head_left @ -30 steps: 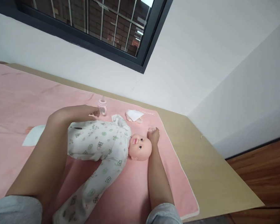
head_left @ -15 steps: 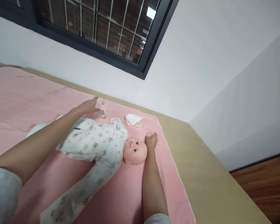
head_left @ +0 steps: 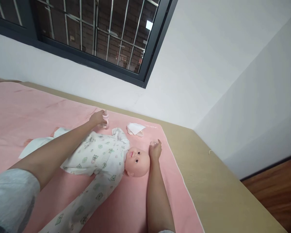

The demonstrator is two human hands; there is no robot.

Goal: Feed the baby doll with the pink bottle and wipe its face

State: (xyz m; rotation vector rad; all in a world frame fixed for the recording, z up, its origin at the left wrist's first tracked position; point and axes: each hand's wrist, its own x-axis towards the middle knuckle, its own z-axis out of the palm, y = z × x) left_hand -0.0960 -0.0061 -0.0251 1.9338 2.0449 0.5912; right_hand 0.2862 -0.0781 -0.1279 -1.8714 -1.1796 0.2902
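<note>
So, from my end of the feed, the baby bottle [head_left: 106, 117] is near the far edge of the pink blanket [head_left: 133, 200], upright as far as I can see, just past the doll's middle. I've got the left hand [head_left: 97, 119] closed around its side, thumb across the front. My guess is it's held there because the side is easy to wrap and keeps the bottle steady. The teat sticks up beside the fingers.

Well apart from that, the right hand [head_left: 155, 151] is curled around a small clear piece [head_left: 154, 143], just beyond the doll's head. It might be a bottle cover, but the fingers hide too much to tell. It's probably kept low so it doesn't slip.

The doll [head_left: 97, 150] is on its back between my arms, in a printed top, maybe laid crosswise so both sides are reachable. A white packet [head_left: 135, 128] sits between the hands, touching neither. Under the blanket there's a tan board [head_left: 191, 168], then the white wall [head_left: 191, 64] and a barred window [head_left: 145, 74].
</note>
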